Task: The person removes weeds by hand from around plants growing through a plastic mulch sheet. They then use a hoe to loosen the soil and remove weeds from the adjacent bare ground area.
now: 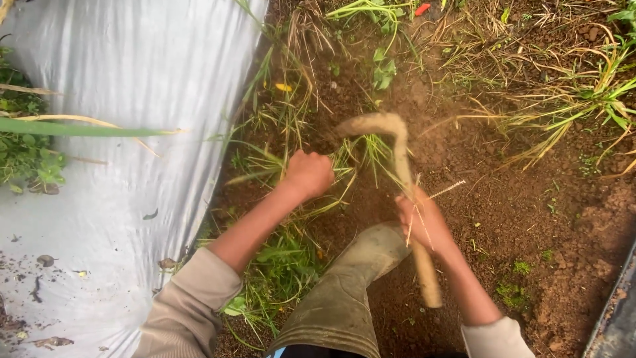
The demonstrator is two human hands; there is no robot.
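Observation:
My left hand (309,174) is closed around a tuft of green grass (358,156) growing from the brown soil. My right hand (424,222) grips the wooden handle of a small hoe (397,142), whose curved, soil-caked blade arcs over to the left just above the grass tuft. The handle's end sticks out below my wrist. A muddy olive rubber boot (351,285) stands between my two arms, toe pointing toward the grass.
Silver plastic mulch sheet (126,199) covers the ground at the left, with leaves and dirt on it. Bare brown soil (530,212) lies to the right, with dry and green weeds (570,99) at the top. A dark edge (619,311) runs along the bottom right.

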